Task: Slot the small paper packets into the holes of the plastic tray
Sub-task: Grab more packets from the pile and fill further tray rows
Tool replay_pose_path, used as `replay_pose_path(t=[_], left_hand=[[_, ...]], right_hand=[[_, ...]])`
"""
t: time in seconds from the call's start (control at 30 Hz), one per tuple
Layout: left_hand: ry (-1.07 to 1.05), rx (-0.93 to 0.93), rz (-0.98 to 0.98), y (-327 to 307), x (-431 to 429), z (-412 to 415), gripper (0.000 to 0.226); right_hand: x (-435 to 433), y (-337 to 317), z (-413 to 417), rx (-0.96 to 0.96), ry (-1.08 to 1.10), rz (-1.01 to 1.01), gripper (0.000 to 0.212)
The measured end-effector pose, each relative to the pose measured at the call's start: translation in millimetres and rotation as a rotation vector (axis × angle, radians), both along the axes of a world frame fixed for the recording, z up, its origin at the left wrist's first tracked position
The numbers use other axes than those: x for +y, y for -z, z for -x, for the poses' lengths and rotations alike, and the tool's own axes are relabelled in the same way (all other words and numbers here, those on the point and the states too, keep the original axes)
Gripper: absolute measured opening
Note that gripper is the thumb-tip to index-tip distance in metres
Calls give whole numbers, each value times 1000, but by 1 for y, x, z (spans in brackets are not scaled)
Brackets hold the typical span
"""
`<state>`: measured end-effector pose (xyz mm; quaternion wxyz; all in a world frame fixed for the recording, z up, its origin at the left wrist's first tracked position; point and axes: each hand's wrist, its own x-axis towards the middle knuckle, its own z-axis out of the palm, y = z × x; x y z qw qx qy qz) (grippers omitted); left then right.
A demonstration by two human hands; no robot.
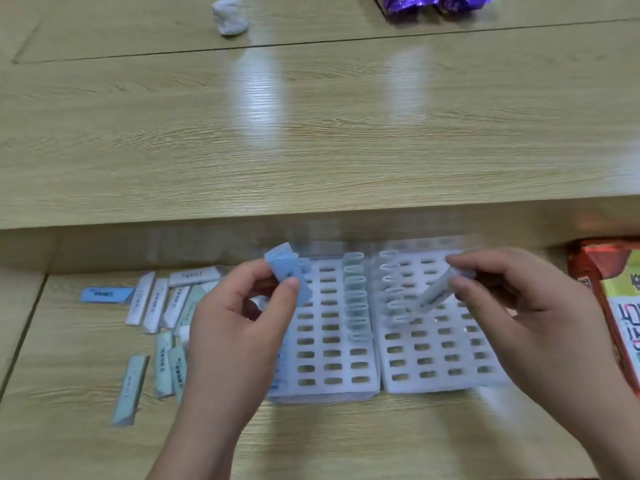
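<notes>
Nearest, the left hand [239,327] pinches a blue packet [287,271], the right hand [519,306] a white packet [433,296] slanted over the tray [450,384], where that slant could catch a hole's rim and crumple it.

1. I count two white plastic trays [329,386], side by side on the desk [311,133].
2. Two hands are in view, the left hand [239,327] and the right hand [519,306]. Each pinches one packet: a blue packet [287,271] and a white packet [433,296].
3. Loose packets [140,297] lie left of the trays. I make out about ten, and the left hand hides part of the pile.
4. Slotted packets [355,299]: roughly seven in the left tray, about six in the right. Blur keeps me from an exact count.
5. There is one crumpled white wad [230,17] and one red package [609,306].
</notes>
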<state>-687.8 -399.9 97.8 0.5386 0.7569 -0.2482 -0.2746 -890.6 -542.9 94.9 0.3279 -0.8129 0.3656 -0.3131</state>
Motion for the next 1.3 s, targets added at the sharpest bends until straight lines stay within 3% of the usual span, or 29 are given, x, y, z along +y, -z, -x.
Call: replay_pose_path(t=[0.33, 0.53, 0.7, 0.93, 1.07, 1.2, 1.3], left_hand=[[-21, -54, 2, 5, 0, 9, 24], [-31, -50, -18, 10, 5, 8, 21], [-15, -66, -39, 11, 8, 5, 22], [75, -120, -90, 13, 2, 7, 17], [104, -158, -125, 14, 3, 9, 12], [117, -150, -126, 15, 6, 7, 11], [122, -147, -117, 13, 7, 4, 11]], right_hand=[[22, 16, 22, -54, -46, 237, 16], [41, 54, 18, -31, -92, 125, 16], [40, 65, 18, -25, -53, 186, 17], [37, 73, 10, 88, -92, 112, 21], [37, 65, 5, 124, -2, -54, 11], [38, 64, 4, 212, -76, 85, 21], [37, 50, -3, 171, -28, 55, 19]])
